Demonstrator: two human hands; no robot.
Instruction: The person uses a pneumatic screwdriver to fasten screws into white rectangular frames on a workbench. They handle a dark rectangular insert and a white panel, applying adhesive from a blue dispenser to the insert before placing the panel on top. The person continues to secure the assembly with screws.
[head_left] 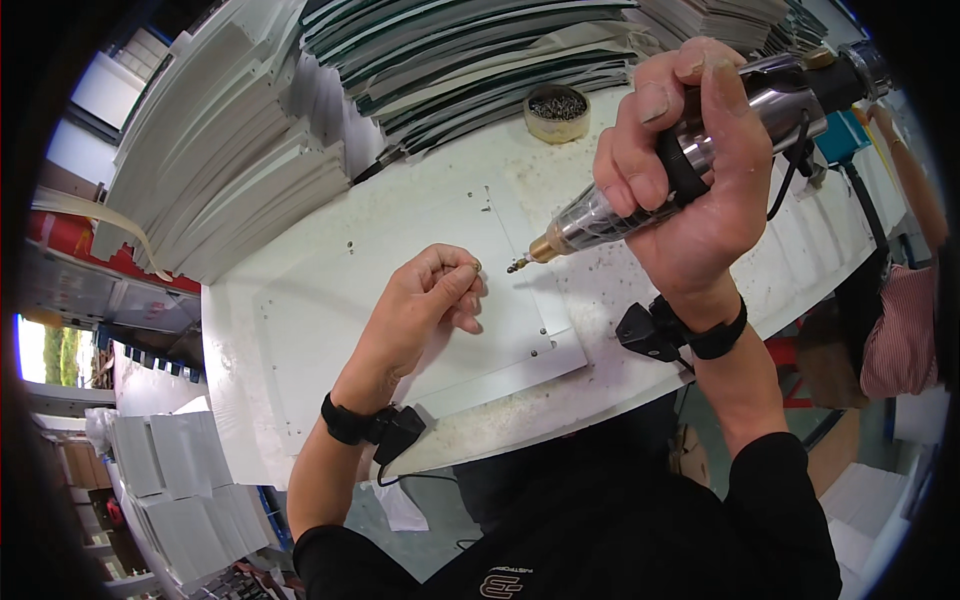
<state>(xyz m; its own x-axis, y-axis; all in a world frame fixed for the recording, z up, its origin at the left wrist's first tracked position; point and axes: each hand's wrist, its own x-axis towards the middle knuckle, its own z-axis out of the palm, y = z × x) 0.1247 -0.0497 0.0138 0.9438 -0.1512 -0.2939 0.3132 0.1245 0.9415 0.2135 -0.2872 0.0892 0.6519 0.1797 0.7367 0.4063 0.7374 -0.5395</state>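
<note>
My right hand (690, 170) grips a powered screwdriver (700, 150) with a clear nose and brass tip, held tilted above a white flat panel (330, 310); its bit (518, 265) points down-left. My left hand (420, 305) rests on the panel and pinches a small screw (476, 266) between thumb and forefinger, a short way left of the bit. Several small screws or holes dot the panel. Both wrists wear black bands with small black devices.
A round tin of screws (557, 112) stands at the back of the white workbench (600, 300). Tall stacks of white and dark-edged panels (230, 150) crowd the back and left. Another person in a striped top (900, 340) is at the right edge.
</note>
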